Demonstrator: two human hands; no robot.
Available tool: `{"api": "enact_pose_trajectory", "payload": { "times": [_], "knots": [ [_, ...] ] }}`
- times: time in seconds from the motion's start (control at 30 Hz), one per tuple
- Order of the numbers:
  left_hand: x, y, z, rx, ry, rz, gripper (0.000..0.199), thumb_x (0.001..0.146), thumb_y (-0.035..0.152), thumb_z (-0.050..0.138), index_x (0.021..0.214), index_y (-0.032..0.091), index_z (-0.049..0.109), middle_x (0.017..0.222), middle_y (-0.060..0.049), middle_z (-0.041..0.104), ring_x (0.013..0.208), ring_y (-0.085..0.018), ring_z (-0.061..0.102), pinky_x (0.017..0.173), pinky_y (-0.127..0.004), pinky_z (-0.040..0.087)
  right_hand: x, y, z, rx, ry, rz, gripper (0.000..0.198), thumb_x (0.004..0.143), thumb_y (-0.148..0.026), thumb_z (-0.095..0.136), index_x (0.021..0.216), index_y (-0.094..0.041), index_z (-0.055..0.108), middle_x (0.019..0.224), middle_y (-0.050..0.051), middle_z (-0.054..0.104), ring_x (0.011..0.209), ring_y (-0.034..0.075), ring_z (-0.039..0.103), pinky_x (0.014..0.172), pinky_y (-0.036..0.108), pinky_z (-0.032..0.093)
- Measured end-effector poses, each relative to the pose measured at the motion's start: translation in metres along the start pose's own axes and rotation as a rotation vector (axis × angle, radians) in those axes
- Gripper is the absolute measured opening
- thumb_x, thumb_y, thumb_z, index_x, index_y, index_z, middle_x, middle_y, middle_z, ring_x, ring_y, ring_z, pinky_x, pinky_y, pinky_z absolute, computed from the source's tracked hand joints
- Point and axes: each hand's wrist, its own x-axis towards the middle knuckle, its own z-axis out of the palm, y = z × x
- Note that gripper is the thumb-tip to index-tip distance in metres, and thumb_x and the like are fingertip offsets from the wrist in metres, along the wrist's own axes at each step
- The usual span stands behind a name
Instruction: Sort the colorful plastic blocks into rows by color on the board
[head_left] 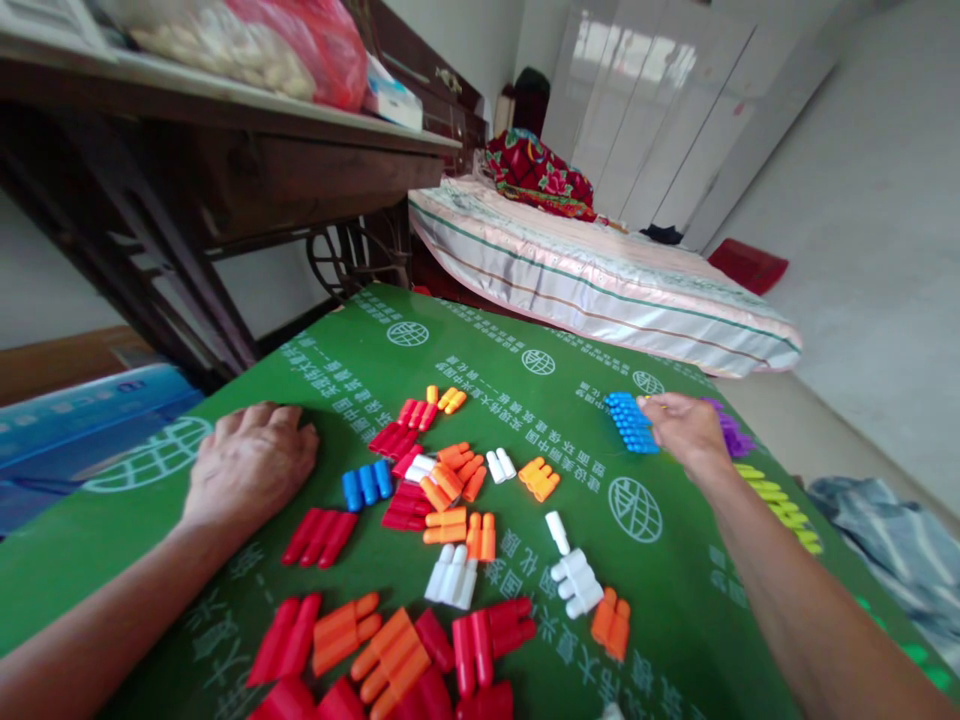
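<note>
And here's the R hand (686, 428), arm stretched out over the far R side of the green board (487, 335), fingertips right at the near-side edge of the blue set (631, 424)! Thumb & fingers bunched tight there, w/ a speck of yellow at the tips, too small to make out; can't tell if they're pinching a pc or just touching. The blue set itself lies flat on the board, its pcs side by side in a neat block, well apart from the main jumble.

Over to the L hand (253, 462): palm down on the board's L side, fingers curled under, parked clear of the pcs. Can't tell if anything's clutched beneath.

Just beyond the R wrist, purple pcs (733, 432), partly hidden; next to the forearm, a yellow row (776, 505), then green pcs (919, 655) at the R edge.

Mid-board, b/w the hands, it's busy: red pcs (319, 537) in joined groups, orange pcs (394, 660) mixed in, some overlapping. A blue trio (367, 485) lies nearest the L hand, just above a red group. White pcs (576, 582) R of centre, nearly end to end w/ a white single (556, 533); an orange pair (612, 623) is just beside. Amber pcs (538, 479) sit farther up.

Backdrop: bed (600, 265) past the board's far edge, desk (285, 175) upper L.
</note>
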Motion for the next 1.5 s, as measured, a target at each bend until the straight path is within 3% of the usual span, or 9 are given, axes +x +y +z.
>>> {"api": "enact_pose_trajectory", "payload": {
  "times": [0.13,0.3,0.57,0.7,0.87,1.03,1.13,1.33,1.5],
  "knots": [
    [-0.005,0.002,-0.001,-0.004,0.023,0.003,0.053,0.088,0.039,0.021,0.114,0.009,0.057,0.119,-0.019,0.055,0.114,-0.035,0.045,0.091,-0.045,0.040,-0.027,-0.028,0.031,0.096,-0.203,-0.165,0.042,0.068,-0.056,0.061,0.080,-0.016,0.070,0.050,-0.001,0.058,0.045,0.013,0.049,0.046,0.025,0.037],
    [-0.010,0.005,-0.003,0.012,0.030,-0.003,0.048,0.088,0.037,0.025,0.109,0.011,0.060,0.114,-0.017,0.058,0.111,-0.033,0.048,0.091,-0.042,0.040,-0.067,-0.079,0.076,-0.036,-0.442,-0.445,0.024,0.080,-0.041,0.055,0.085,-0.023,0.069,0.056,-0.004,0.059,0.051,0.012,0.050,0.050,0.022,0.034],
    [-0.014,0.008,-0.003,0.025,0.041,-0.021,0.043,0.088,0.036,0.028,0.106,0.015,0.061,0.111,-0.014,0.059,0.110,-0.030,0.050,0.090,-0.040,0.041,-0.127,-0.170,0.128,-0.292,-0.549,-1.204,0.015,0.083,-0.016,0.050,0.085,-0.020,0.064,0.092,0.004,0.068,0.085,0.017,0.058,0.073,0.026,0.039],
    [-0.014,0.007,-0.004,0.009,0.041,-0.011,0.043,0.087,0.036,0.028,0.106,0.014,0.061,0.112,-0.015,0.059,0.109,-0.032,0.050,0.089,-0.041,0.041,-0.139,-0.184,0.143,-0.385,-0.557,-1.319,0.015,0.077,-0.013,0.053,0.086,-0.017,0.063,0.093,0.005,0.069,0.089,0.020,0.057,0.076,0.029,0.040],
    [-0.011,0.004,-0.005,-0.014,0.039,0.015,0.048,0.089,0.038,0.024,0.108,0.011,0.059,0.112,-0.017,0.057,0.109,-0.034,0.049,0.089,-0.043,0.041,-0.144,-0.188,0.143,-0.449,-0.498,-1.311,0.010,0.076,-0.017,0.056,0.081,-0.020,0.064,0.091,-0.001,0.070,0.090,0.019,0.056,0.079,0.028,0.040],
    [-0.008,0.002,-0.004,0.007,0.036,0.010,0.050,0.089,0.039,0.022,0.111,0.010,0.056,0.115,-0.017,0.055,0.112,-0.034,0.047,0.091,-0.043,0.040,-0.137,-0.177,0.111,-0.343,-0.434,-1.187,0.010,0.080,-0.027,0.057,0.086,-0.020,0.063,0.092,0.001,0.070,0.087,0.018,0.057,0.079,0.027,0.042],
    [-0.006,0.002,-0.004,0.018,0.028,0.004,0.050,0.089,0.040,0.021,0.110,0.012,0.057,0.115,-0.016,0.055,0.112,-0.033,0.046,0.091,-0.042,0.040,-0.118,-0.143,0.078,-0.276,-0.404,-0.924,0.013,0.083,-0.032,0.057,0.087,-0.022,0.064,0.090,0.003,0.070,0.084,0.018,0.058,0.077,0.028,0.043],
    [-0.004,0.002,-0.002,0.023,0.017,0.005,0.053,0.089,0.041,0.019,0.110,0.011,0.057,0.116,-0.017,0.054,0.111,-0.034,0.047,0.090,-0.043,0.040,-0.051,-0.032,0.013,-0.376,-0.121,-0.241,0.042,0.078,-0.037,0.060,0.116,-0.019,0.062,0.100,0.007,0.070,0.089,0.021,0.064,0.078,0.032,0.047],
    [-0.003,0.003,-0.002,0.033,0.015,-0.003,0.053,0.088,0.041,0.019,0.113,0.011,0.056,0.118,-0.017,0.054,0.112,-0.034,0.046,0.092,-0.043,0.039,-0.012,0.017,-0.015,-0.569,-0.104,0.006,0.054,0.078,-0.039,0.061,0.128,-0.019,0.055,0.102,0.009,0.070,0.095,0.026,0.065,0.079,0.034,0.047]
  ]
}}
